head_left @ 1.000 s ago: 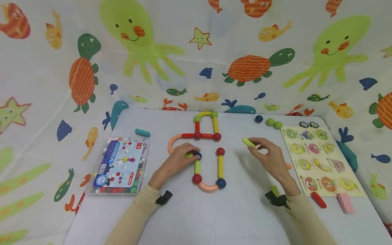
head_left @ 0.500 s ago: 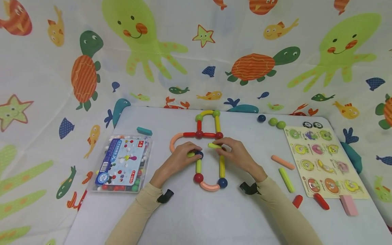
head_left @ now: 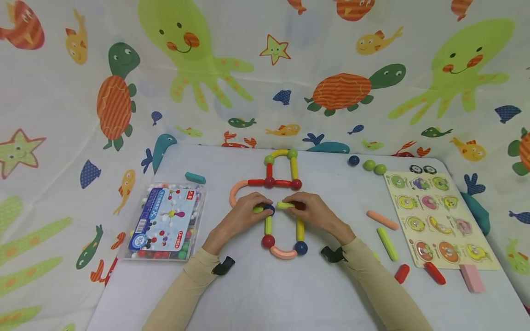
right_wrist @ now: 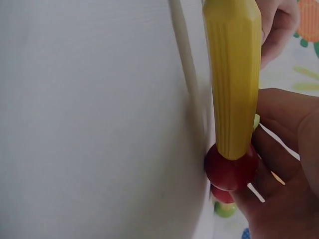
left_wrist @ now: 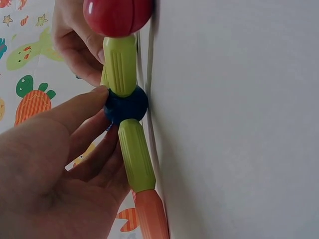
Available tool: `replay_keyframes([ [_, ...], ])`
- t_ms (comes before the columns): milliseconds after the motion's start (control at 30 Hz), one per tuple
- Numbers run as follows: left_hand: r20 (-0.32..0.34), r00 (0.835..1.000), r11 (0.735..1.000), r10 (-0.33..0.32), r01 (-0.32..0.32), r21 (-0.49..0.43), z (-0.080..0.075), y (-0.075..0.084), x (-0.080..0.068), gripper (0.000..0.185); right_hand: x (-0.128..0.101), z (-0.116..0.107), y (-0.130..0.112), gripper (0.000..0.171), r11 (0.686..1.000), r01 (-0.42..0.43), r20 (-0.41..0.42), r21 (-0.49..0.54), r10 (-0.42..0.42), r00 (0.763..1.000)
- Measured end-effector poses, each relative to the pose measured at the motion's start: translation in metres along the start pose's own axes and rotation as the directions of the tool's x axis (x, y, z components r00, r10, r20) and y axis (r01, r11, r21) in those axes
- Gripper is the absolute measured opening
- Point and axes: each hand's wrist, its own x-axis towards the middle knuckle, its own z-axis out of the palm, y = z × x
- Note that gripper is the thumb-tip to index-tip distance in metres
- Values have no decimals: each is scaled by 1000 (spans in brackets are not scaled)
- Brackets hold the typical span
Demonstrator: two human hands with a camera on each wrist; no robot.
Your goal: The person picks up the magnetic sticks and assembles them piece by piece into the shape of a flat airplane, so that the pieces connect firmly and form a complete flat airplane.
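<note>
In the head view my left hand [head_left: 244,214] holds a dark blue ball [head_left: 269,210] of a magnetic stick-and-ball figure lying on the table. The left wrist view shows thumb and fingers at that blue ball [left_wrist: 126,105], between two light green sticks [left_wrist: 137,154]. My right hand [head_left: 316,211] pinches a short light green stick [head_left: 283,205], its free end close to the blue ball's right side. A yellow stick [head_left: 300,225] runs below the right hand; its red ball [right_wrist: 231,169], hidden from the head, shows near the fingers in the right wrist view.
A clear box of balls and sticks [head_left: 165,220] stands left, a teal stick [head_left: 195,177] behind it. Rightward lie an orange stick [head_left: 383,219], a green stick [head_left: 387,243], red pieces [head_left: 434,272], a pink block [head_left: 472,278] and a fruit puzzle board [head_left: 440,220]. Loose balls [head_left: 369,165] lie behind.
My right hand has moved left from open table with the short green stick, then slightly down towards the blue ball. The left hand has kept its hold on the ball.
</note>
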Motion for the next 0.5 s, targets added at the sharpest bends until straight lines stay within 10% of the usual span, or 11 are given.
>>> replay_keyframes([
  [500, -10, 1000, 1000, 8, -8, 5, 0, 1, -1, 32, -5, 6, -5, 32, 999, -34, 64, -19, 36, 997],
])
